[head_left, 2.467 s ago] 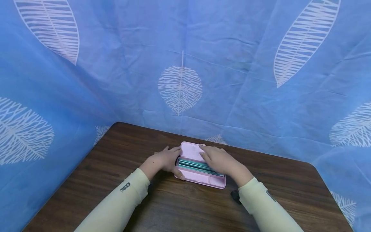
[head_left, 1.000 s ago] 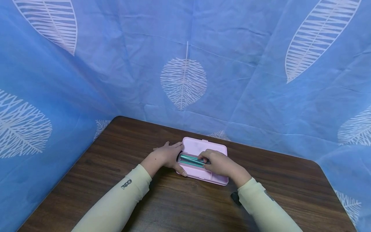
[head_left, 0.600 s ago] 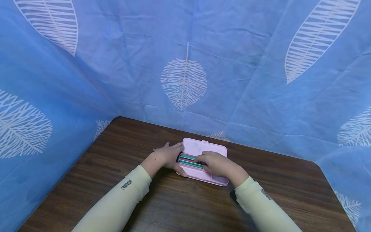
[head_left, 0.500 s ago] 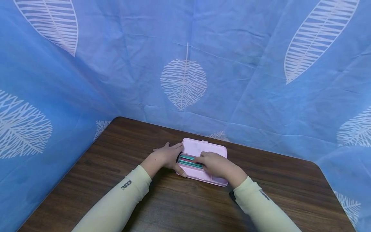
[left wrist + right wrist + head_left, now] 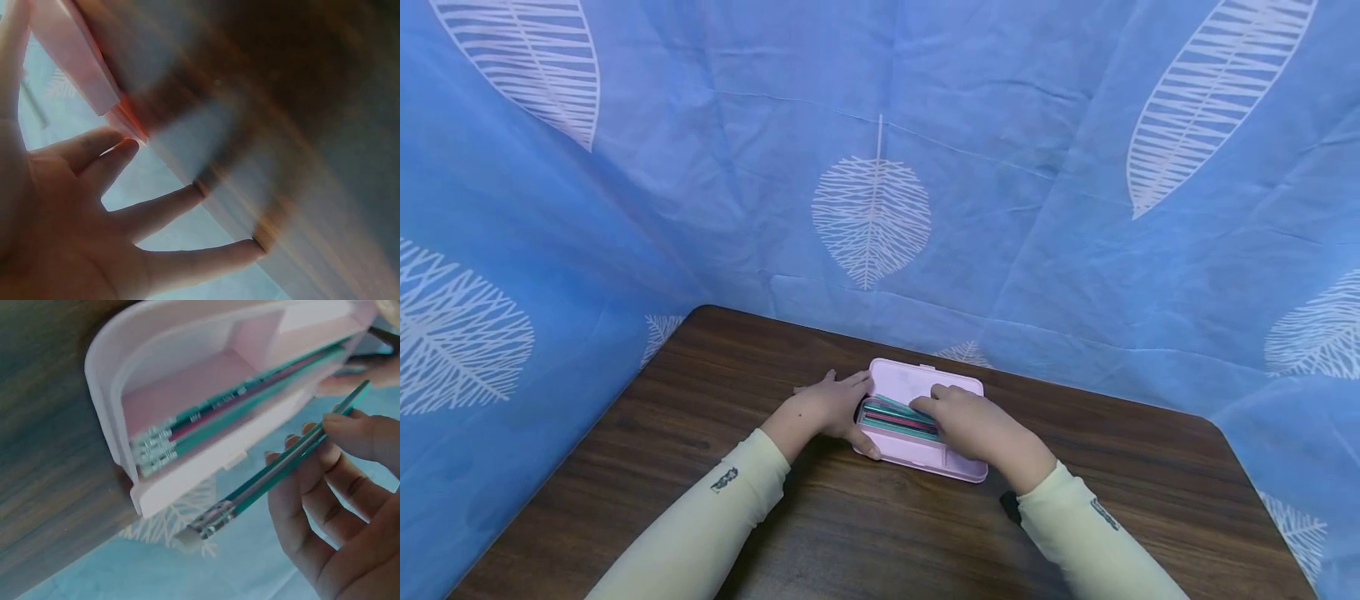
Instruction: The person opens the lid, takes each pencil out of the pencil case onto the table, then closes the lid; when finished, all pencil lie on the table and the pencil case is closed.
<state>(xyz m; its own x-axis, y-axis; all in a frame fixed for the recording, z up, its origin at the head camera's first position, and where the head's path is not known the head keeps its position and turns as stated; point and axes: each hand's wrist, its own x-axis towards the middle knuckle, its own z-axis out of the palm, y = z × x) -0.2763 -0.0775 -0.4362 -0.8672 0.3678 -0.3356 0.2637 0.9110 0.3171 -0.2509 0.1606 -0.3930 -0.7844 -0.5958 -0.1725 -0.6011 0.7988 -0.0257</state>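
Creased blue cloth (image 5: 760, 208) with white leaf prints, dark wood-grained table (image 5: 865, 533) with rounded corners, smooth pink oblong case (image 5: 913, 452) lying open on it, left hand (image 5: 827, 410) spread against the case's left end, right hand (image 5: 973, 427) pinching slim green pencils (image 5: 265, 481) over it, metal-banded pencils (image 5: 215, 405) inside.

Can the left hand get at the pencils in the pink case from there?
Likely yes: the case is open, and the ends of the pencils nearest the left hand look uncovered.
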